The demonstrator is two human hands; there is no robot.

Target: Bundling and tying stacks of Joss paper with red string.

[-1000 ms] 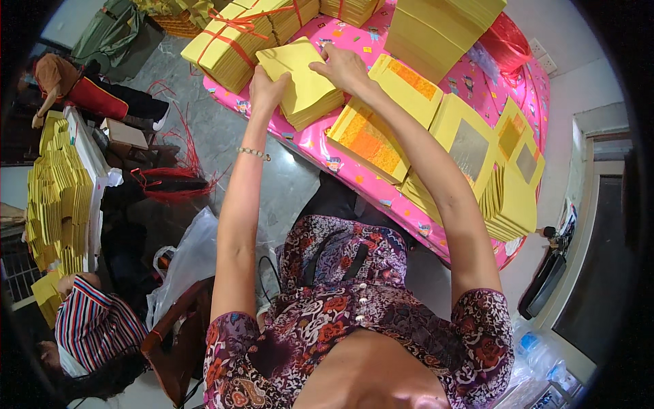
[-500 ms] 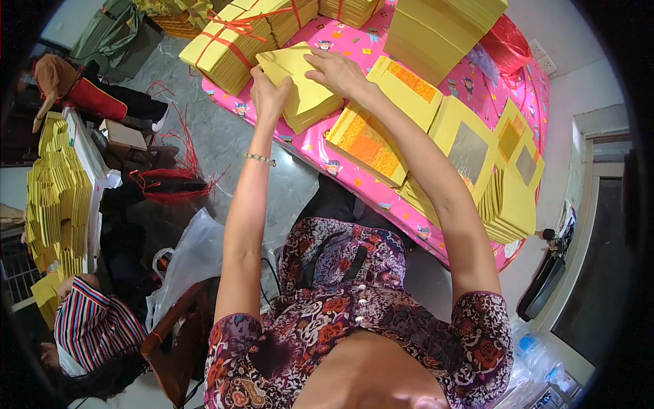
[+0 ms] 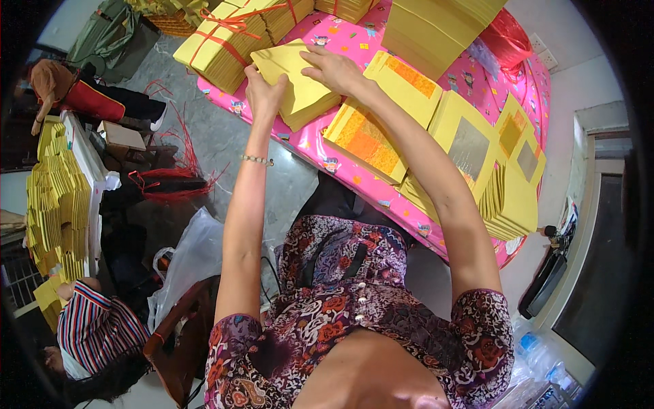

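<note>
A stack of yellow paper [image 3: 300,92] lies on the near left part of a pink table [image 3: 320,140], its top sheets skewed against those below. My left hand [image 3: 264,95] is closed on its left edge, thumb on top and fingers mostly hidden beyond the side. The right hand [image 3: 334,71] rests across the far right corner of the same stack, fingers stretched out and thumb apart on the top sheet. Touching distance from my right forearm is a yellow paper stack with orange printed panels [image 3: 371,140].
Bundles tied with red string [image 3: 225,41] stand behind the stack. A tall yellow paper block [image 3: 436,34] is at the back, more stacks with silver panels [image 3: 466,150] to the right. Two people are at the left, near a table of folded yellow paper [image 3: 61,198]. Red strings [image 3: 184,150] trail on the floor.
The hands and the stack's top sheets have shifted very slightly left, along with a small shift of the whole view. My grip looks the same.
</note>
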